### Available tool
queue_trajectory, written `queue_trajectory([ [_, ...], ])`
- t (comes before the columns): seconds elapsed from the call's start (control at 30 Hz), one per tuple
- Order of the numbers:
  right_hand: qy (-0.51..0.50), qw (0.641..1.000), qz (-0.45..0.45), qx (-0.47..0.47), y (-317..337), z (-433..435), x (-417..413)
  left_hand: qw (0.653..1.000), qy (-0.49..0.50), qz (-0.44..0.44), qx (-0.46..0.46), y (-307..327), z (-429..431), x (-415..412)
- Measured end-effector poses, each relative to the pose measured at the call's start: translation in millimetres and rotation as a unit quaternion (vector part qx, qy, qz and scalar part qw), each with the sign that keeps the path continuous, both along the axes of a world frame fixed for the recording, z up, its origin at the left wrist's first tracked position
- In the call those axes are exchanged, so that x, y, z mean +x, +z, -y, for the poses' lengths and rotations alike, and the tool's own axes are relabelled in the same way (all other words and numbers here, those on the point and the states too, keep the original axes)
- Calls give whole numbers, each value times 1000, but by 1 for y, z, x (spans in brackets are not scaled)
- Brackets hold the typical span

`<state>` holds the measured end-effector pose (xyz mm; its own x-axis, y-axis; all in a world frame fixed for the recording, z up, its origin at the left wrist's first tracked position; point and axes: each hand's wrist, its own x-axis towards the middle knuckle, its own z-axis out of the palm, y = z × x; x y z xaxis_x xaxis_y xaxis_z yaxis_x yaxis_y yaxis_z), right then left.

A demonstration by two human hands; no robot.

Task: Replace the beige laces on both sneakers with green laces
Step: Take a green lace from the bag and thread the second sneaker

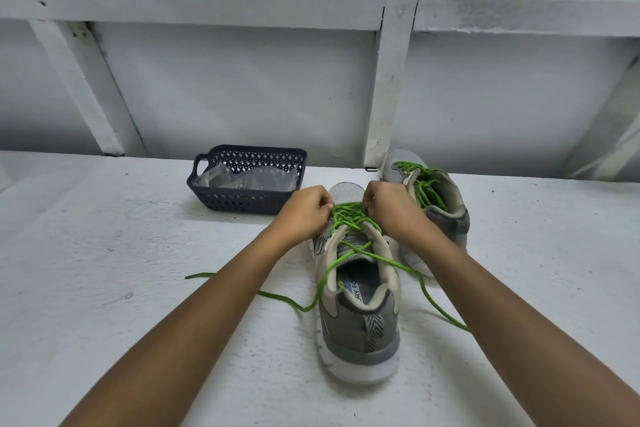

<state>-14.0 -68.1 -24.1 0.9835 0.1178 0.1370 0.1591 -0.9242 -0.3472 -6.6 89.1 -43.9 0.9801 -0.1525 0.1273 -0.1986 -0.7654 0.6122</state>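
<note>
A dark perforated basket (221, 199) holding clear plastic bags (249, 180) sits by the white wall (242, 87).

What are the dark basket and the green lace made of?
The basket looks like matte dark plastic: it has a moulded handle and a lattice of cut-out holes. The green lace seems to be woven cord, probably fabric: it bends softly and lies limp.

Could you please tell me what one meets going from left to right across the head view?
Dark plastic basket → left hand → nearer sneaker → right hand → farther sneaker.
</note>
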Motion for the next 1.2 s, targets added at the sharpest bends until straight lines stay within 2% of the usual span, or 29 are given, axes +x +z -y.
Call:
queue_trajectory([
  [0.2,-9,1000,-11,10,1,-2,-2,1000,3,3,21,-2,2,2],
  [0.3,-17,997,-24,67,7,2,-7,997,9,-21,-67,2,-1,-3],
  [0.37,-24,986,-47,161,13,10,-16,988,20,-45,-144,5,-5,-12],
  [0.43,-24,977,-42,208,18,20,-28,986,33,-33,-160,7,-10,-24],
  [0.6,66,986,-30,149,22,34,-69,986,0,24,-163,13,-12,-74],
  [0.77,59,991,-57,106,15,29,-95,998,-25,41,-50,17,-2,-100],
  [0.87,63,993,-34,90,16,29,-102,998,-18,67,-11,22,-2,-103],
  [0.97,80,994,2,78,18,32,-106,993,-58,95,27,26,-1,-108],
  [1.2,74,979,21,189,30,29,-105,970,-75,154,171,36,7,-105],
])
